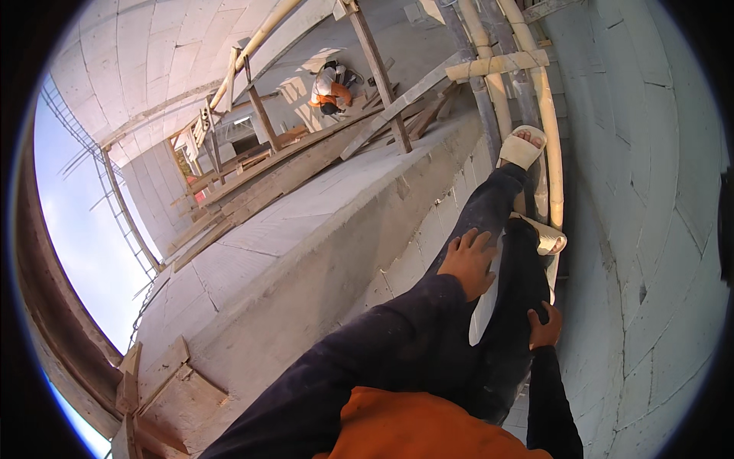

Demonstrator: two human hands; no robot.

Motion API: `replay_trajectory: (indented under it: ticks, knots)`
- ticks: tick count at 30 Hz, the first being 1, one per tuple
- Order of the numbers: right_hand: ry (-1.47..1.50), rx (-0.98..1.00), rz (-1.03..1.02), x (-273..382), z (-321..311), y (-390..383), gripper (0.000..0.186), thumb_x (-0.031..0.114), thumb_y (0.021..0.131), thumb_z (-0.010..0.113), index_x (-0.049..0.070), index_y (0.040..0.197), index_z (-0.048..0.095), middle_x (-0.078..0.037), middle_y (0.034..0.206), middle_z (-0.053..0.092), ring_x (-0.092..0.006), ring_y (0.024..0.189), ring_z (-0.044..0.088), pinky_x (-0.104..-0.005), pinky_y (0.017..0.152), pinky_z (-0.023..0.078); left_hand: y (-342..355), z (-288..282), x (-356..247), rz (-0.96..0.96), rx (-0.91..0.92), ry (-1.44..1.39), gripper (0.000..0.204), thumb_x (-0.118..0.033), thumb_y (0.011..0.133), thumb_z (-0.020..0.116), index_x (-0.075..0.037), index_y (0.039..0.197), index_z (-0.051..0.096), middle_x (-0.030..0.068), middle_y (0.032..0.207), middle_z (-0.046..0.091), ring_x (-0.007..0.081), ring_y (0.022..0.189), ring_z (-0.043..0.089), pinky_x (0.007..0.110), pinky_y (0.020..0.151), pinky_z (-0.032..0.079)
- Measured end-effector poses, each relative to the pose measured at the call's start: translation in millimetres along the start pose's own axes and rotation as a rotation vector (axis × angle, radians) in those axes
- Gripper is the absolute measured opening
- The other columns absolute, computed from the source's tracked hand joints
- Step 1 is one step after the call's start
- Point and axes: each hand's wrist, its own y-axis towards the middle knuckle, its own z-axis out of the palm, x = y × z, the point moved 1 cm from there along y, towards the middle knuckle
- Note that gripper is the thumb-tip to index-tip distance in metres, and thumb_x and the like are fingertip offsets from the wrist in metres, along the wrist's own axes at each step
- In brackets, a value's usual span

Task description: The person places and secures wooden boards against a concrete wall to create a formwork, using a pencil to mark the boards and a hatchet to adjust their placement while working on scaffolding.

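My left hand (468, 264) lies on my dark left trouser leg (483, 210), fingers spread and nothing held. On the outer side of my dark right trouser leg (516, 294), my right hand (544, 327) rests with its thumb and a finger apart; its other fingers are partly hidden. Both legs stretch forward, and my feet wear pale slide sandals (521, 151). They are at a bamboo ladder-like frame (556, 153) of several upright poles, with a short crosspiece (497, 66) lashed near the top.
A plastered ledge (306, 271) runs diagonally at my left, with wooden planks (267, 180) beyond it. A pale block wall (642, 229) rises close on my right. Farther off, a co-worker (330, 88) in white and orange bends over. Nailed boards (180, 390) stand at lower left.
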Motion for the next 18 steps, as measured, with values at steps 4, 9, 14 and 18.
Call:
replay_trajectory:
  ticks: [4,9,14,18]
  knots:
    - [-0.041,0.052,-0.024,32.5,-7.1,15.1,0.053,0.031,0.079,0.083,0.003,0.122,0.069,-0.02,0.128,0.064,-0.0387,0.123,0.059,-0.0488,0.108,0.045,20.7,-5.5,27.5,0.011,0.101,-0.313,0.053,-0.045,0.093,0.066,-0.013,0.135,0.066,0.0142,0.152,0.052,0.0391,0.151,0.033,0.056,0.122,0.028]
    - [-0.126,0.077,-0.158,76.6,-15.8,31.6,0.052,0.031,0.08,0.082,0.003,0.121,0.069,-0.02,0.127,0.065,-0.0386,0.123,0.058,-0.0492,0.109,0.043,30.4,1.1,36.9,-0.113,-0.106,-0.499,0.049,-0.041,0.095,0.062,-0.008,0.129,0.071,0.014,0.143,0.062,0.0367,0.144,0.044,0.051,0.121,0.032]
    - [-0.219,0.191,-0.13,109.4,-32.0,57.9,0.053,0.034,0.079,0.081,0.003,0.122,0.069,-0.02,0.127,0.065,-0.0387,0.124,0.057,-0.0482,0.109,0.043,30.8,-13.8,26.5,-0.183,-0.187,-0.507,0.043,-0.034,0.094,0.062,-0.007,0.127,0.071,0.0146,0.136,0.067,0.0366,0.142,0.047,0.051,0.118,0.036]
    - [-0.278,0.214,-0.141,118.8,-38.8,61.4,0.052,0.035,0.08,0.08,0.003,0.121,0.07,-0.02,0.126,0.065,-0.0389,0.122,0.058,-0.0479,0.108,0.044,29.1,-9.7,20.3,-0.207,-0.205,-0.519,0.042,-0.033,0.095,0.061,-0.006,0.126,0.071,0.0146,0.135,0.067,0.0357,0.141,0.047,0.05,0.117,0.035]
